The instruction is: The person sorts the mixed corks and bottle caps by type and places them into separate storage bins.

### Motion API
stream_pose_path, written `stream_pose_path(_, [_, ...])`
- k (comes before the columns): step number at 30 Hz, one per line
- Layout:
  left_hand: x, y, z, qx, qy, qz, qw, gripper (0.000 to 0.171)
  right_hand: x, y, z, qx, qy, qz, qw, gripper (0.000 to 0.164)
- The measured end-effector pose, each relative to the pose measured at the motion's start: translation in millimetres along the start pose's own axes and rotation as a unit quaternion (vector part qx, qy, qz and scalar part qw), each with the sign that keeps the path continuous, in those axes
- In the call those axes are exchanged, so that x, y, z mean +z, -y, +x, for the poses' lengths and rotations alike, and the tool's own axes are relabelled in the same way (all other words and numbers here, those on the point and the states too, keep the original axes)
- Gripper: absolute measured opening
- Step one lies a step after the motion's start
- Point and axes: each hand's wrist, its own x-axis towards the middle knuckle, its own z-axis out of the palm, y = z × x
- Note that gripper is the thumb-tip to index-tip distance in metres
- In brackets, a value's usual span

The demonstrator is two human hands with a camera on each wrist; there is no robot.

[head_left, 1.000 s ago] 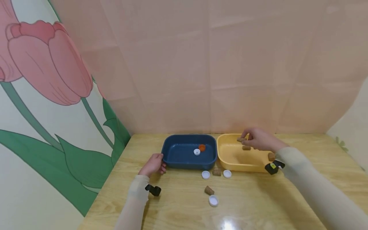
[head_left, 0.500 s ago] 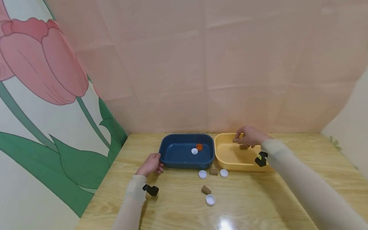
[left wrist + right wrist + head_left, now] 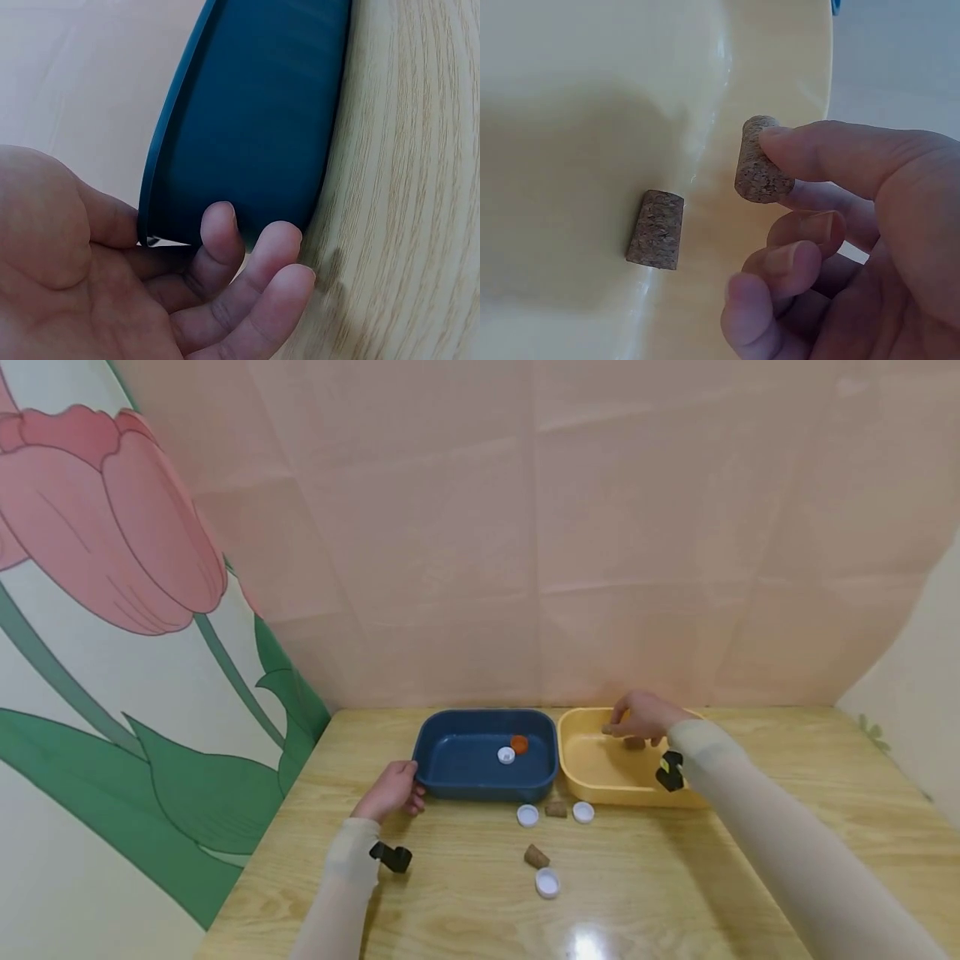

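Observation:
My left hand (image 3: pixel 388 792) holds the near left corner of a dark blue tray (image 3: pixel 480 792). In the left wrist view the thumb and forefinger pinch its rim, and the other fingers curl by the outer wall (image 3: pixel 255 127). Over the yellow tray (image 3: pixel 622 794), my right hand (image 3: pixel 647 717) pinches a tapered cork stopper (image 3: pixel 761 165) between thumb and forefinger. A second cork stopper (image 3: pixel 658 229) lies on the tray floor below it. Inside the blue tray are a white bottle cap (image 3: pixel 506 755) and an orange cap (image 3: pixel 520 743).
On the wooden table (image 3: pixel 450 893) before the trays lie a white cap (image 3: pixel 528 815), a cork (image 3: pixel 556 809) and another white cap (image 3: pixel 583 812) in a row. Nearer are a cork (image 3: pixel 536 857) and a white cap (image 3: pixel 547 882). A draped cloth (image 3: pixel 450 568) hangs behind.
My right hand has shifted slightly left and down over the yellow tray with its cork; the forearm now covers the cork seen at that tray's right. My left hand keeps its hold.

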Motion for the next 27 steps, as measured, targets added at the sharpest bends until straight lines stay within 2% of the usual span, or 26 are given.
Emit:
stream_pose_path(9, [-1.8,-1.5,0.9,-0.01,0.003,-0.001,0.9999,0.042,5.1,-11.6,13.5,0.016,0.008,-0.001,1.0,0.029])
stream_pose_path(27, [-0.9,-2.9,0.2,-0.01,0.005,0.001,0.9999,0.042,11.8,-11.8,16.4,0.025,0.033,0.014,0.999,0.028])
